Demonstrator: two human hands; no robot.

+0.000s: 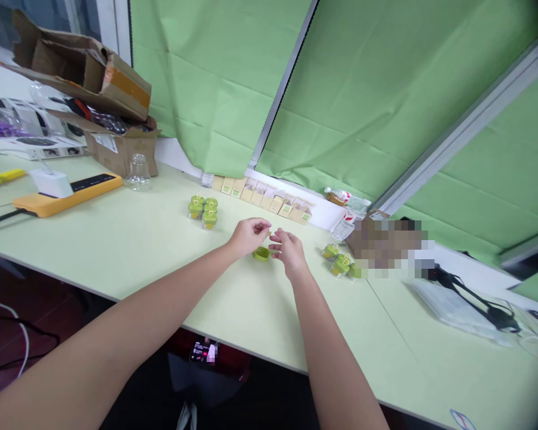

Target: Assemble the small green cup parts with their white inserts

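Note:
My left hand [251,235] is raised over the table, its thumb and fingertips pinched together. Facing it, my right hand [289,249] has bent fingers, the lower ones slightly apart, with the fingertips drawn in towards the left ones. A tiny yellowish piece [270,233] shows between the two sets of fingertips, too small to name. Just below the hands, a small open green container [261,255] stands on the table, close to my right fingers. Clear boxes with green lids stand in a group to the left [204,210] and another to the right [339,263].
A row of small cardboard houses [262,197] lines the back edge. Plastic bottles [346,218] lie at the back right. On the left are an orange power strip [67,194], a glass jar [138,172] and cardboard boxes [121,149]. Black headphones [497,316] lie right.

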